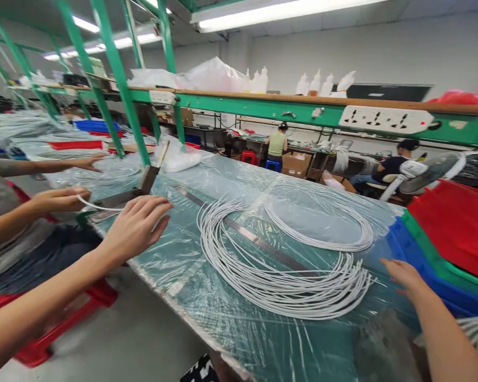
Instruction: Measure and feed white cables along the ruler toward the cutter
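Observation:
My left hand (137,225) hovers over the table's left edge, fingers stretched out and thumb apart, with no grip on anything visible. A white cable (99,206) runs from a co-worker's hand (61,200) and passes out of sight behind my left hand. On the right, my right hand (404,276) is held open, close to the cut ends of a large curved bundle of white cables (263,281). Behind that bundle lies a thinner loop of white cable (322,241). A steel ruler (258,241) lies flat on the table, partly under the large bundle.
Plastic film covers the table (223,339). A dark metal tool with an upright lever (148,179) stands at the left edge. Stacked red, green and blue bins (454,228) border the right side. A green shelf beam (255,106) with sockets crosses above. A red stool (67,318) stands lower left.

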### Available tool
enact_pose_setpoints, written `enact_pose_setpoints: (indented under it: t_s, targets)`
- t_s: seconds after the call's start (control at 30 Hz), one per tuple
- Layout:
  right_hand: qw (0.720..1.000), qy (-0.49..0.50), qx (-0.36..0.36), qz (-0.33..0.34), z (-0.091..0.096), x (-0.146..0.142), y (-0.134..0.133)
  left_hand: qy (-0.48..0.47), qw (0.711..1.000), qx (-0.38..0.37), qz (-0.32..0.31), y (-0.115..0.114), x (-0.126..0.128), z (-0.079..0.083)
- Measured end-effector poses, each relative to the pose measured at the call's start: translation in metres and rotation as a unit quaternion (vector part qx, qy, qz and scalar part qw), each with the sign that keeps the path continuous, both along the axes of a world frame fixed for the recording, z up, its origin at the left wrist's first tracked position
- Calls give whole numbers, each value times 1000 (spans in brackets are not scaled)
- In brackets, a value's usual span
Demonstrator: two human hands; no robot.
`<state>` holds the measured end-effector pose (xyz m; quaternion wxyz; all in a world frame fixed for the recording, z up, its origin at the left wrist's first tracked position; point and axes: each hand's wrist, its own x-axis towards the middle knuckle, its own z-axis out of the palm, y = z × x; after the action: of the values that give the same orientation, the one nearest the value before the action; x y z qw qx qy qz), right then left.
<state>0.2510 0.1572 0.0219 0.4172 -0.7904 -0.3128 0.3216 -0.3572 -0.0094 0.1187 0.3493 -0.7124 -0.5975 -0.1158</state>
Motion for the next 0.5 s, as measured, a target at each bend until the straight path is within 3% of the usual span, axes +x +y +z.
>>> enact_pose_setpoints:
  t_s: [0.17, 0.3, 0.4, 0.5]
  targets:
    - [999, -23, -28, -10, -8, 4, 4, 33, 986, -135, 86, -9, -28, 1]
    - [999, -13, -40, 7, -3, 1, 3, -1, 962, -228, 149, -23, -29, -2]
    - [998, -6, -54, 30, 8, -7, -3, -6, 949, -255, 187, -34, -24, -4]
    - [997, -15, -62, 45, 18, -17, -10, -7, 947, -262, 186, -40, -16, -10]
